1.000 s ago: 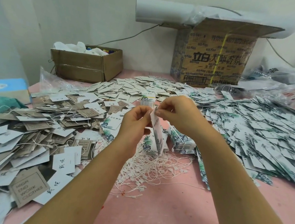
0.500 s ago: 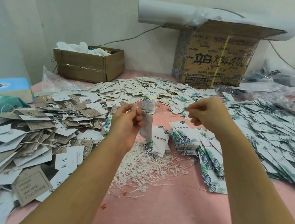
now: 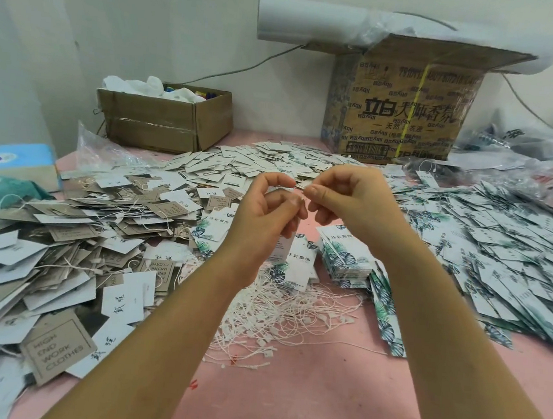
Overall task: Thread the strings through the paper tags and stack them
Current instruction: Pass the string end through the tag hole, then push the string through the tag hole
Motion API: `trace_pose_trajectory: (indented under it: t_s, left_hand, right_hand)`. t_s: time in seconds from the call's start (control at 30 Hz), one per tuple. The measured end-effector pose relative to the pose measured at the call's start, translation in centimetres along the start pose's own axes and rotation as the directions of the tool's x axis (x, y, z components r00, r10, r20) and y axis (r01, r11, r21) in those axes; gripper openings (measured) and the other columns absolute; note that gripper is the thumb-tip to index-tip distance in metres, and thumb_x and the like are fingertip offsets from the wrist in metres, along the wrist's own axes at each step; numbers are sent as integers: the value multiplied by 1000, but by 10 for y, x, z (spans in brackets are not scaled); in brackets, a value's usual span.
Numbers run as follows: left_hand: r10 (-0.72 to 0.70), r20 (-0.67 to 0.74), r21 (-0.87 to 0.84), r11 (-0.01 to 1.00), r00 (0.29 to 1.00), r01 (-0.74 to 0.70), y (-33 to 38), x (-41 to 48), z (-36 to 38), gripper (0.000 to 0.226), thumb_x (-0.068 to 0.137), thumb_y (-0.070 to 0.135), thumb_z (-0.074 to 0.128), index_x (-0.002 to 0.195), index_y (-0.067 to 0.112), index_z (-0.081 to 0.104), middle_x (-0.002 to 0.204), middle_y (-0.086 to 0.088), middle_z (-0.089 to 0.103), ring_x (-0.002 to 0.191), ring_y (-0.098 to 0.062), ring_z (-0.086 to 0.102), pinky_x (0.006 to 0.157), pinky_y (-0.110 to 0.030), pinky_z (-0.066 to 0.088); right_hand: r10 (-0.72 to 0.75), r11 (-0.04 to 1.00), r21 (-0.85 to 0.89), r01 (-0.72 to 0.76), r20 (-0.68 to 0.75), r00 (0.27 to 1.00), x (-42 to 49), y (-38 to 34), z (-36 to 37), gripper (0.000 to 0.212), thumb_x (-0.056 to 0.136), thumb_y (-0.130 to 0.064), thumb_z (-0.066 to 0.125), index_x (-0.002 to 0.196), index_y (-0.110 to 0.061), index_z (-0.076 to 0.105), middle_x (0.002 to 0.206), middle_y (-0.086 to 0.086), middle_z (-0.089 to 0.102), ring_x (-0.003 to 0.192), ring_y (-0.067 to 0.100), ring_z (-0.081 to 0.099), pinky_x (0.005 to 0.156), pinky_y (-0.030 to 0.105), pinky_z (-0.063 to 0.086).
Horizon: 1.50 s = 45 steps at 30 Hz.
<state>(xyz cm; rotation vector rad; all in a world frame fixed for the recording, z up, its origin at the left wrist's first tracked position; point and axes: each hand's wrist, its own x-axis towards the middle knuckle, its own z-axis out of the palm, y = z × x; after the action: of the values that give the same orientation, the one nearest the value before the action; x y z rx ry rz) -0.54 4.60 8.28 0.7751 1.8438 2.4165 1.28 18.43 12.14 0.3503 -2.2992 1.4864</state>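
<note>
My left hand (image 3: 264, 215) holds a white paper tag (image 3: 283, 248) that hangs below its curled fingers, above the middle of the pink table (image 3: 302, 395). My right hand (image 3: 352, 202) pinches a thin string end right beside the left fingertips, the two hands almost touching. A tangle of white strings (image 3: 279, 316) lies under the hands. A small neat stack of leaf-print tags (image 3: 344, 258) sits just to the right, and another leaf-print tag (image 3: 300, 265) lies below the hands.
A heap of grey and white tags (image 3: 65, 241) covers the left. A spread of leaf-print tags (image 3: 499, 249) fills the right. A low cardboard box (image 3: 166, 119) and a tall printed carton (image 3: 404, 113) stand at the back. A blue tissue box (image 3: 18, 163) is at far left.
My right hand, which had pulled away to the right half a second ago, has come back to meet my left hand. The tag stays in my left hand.
</note>
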Motion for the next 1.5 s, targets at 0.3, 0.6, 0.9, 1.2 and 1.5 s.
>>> trace_pose_trajectory:
  t_s: [0.3, 0.6, 0.9, 1.2, 1.5]
  left_hand:
    - [38, -14, 55, 998, 999, -38, -3, 1, -1, 16, 93, 3, 52, 95, 18, 49, 61, 6, 63, 49, -6, 48, 52, -15, 42]
    - [79, 5, 68, 995, 997, -79, -1, -1, -1, 19, 90, 2, 56, 94, 20, 51, 64, 7, 67, 54, -3, 55, 55, -14, 44]
    - [146, -43, 175, 975, 988, -136, -2, -3, 2, 26, 89, 3, 60, 93, 27, 53, 71, 7, 71, 75, -38, 61, 66, -30, 45]
    - [154, -64, 222, 965, 986, -136, -5, -3, 1, 23, 89, 5, 60, 90, 27, 53, 71, 7, 70, 67, -25, 54, 54, -25, 42]
    - [145, -163, 229, 968, 976, -105, -6, -1, -1, 15, 81, 9, 70, 77, 18, 59, 73, -1, 70, 46, 3, 54, 47, -11, 40]
  right_hand:
    - [10, 987, -162, -1, 59, 998, 2, 2, 2, 11, 89, -10, 60, 78, -7, 61, 62, 5, 59, 47, 8, 52, 51, 22, 45]
    - [25, 995, -93, -25, 2, 1000, 1, 0, 2, 10, 79, -11, 71, 70, -14, 67, 60, 7, 62, 49, 12, 51, 49, 24, 43]
    - [72, 997, 13, -72, 8, 997, -1, -3, 5, 9, 77, -6, 72, 70, -9, 68, 53, -1, 62, 45, 5, 53, 47, 19, 48]
    - [72, 995, 63, -73, 10, 997, -1, -2, 6, 8, 77, -6, 71, 70, -9, 68, 52, -1, 63, 47, 7, 54, 49, 20, 51]
    - [76, 991, 107, -78, 23, 997, 1, 2, 8, 9, 82, 3, 63, 88, 0, 69, 63, 10, 63, 51, 6, 59, 54, 18, 53]
